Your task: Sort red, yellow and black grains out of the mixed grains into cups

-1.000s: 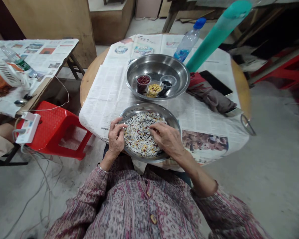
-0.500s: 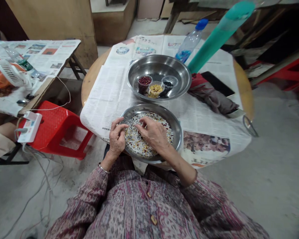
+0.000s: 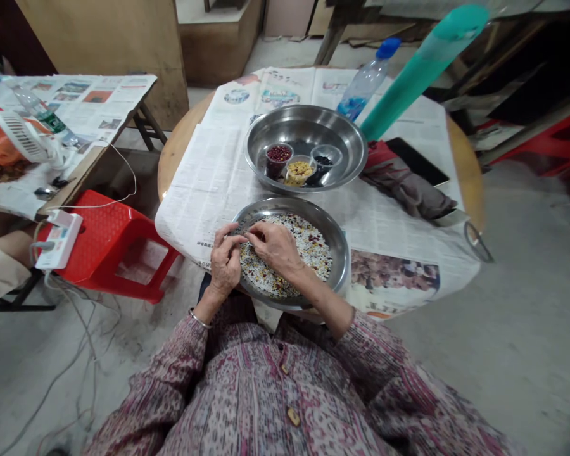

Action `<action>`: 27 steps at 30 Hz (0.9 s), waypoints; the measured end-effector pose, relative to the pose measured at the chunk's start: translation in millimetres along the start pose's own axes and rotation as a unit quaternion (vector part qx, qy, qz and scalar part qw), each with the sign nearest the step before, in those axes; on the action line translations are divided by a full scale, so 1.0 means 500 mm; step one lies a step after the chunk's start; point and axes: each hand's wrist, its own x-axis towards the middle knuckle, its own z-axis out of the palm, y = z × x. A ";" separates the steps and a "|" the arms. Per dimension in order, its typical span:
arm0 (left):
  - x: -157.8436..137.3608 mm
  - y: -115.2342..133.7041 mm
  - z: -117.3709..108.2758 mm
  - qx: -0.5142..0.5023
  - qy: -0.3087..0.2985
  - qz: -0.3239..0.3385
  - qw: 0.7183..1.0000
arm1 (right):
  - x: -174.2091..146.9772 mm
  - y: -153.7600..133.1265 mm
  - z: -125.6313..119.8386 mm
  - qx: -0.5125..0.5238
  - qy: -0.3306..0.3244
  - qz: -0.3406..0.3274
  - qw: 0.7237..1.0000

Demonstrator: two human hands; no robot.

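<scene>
A steel basin (image 3: pixel 341 253) at the table's near edge holds a spread of white grains (image 3: pixel 308 250) mixed with yellow, dark red and black beans. My left hand (image 3: pixel 225 259) is at the basin's left rim, fingers curled together; whatever they hold is hidden. Over the left part of the grains, my right hand (image 3: pixel 276 248) has thumb and fingers pinched close to the left fingertips. Anything in that pinch is too small to make out. Behind stands a larger steel basin (image 3: pixel 346 136) with a cup of red beans (image 3: pixel 278 158), a cup of yellow grains (image 3: pixel 298 171) and a cup of black beans (image 3: pixel 323 159).
Newspaper (image 3: pixel 209 171) covers the round table. A bottle (image 3: pixel 368 82), a green tube (image 3: pixel 422 73), a folded umbrella (image 3: pixel 403 187) and a dark flat device (image 3: pixel 418 161) lie or stand at the right. Left are a red stool (image 3: pixel 109 247), a power strip (image 3: pixel 59 240) and a person's leg (image 3: pixel 2 266).
My right hand has moved left across the grains, from the basin's middle to beside my left fingertips. My left hand has stayed at the rim, almost unmoved.
</scene>
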 end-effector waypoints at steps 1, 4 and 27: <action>0.000 0.000 0.000 -0.001 0.001 0.000 1.000 | -0.006 0.004 -0.003 -0.004 -0.008 0.002 1.000; -0.001 0.000 0.000 0.001 0.001 -0.001 1.000 | -0.026 0.021 -0.013 -0.005 -0.022 0.010 1.000; 0.001 0.003 -0.001 0.014 -0.001 -0.013 1.000 | -0.116 0.085 -0.052 0.003 0.145 -0.037 0.989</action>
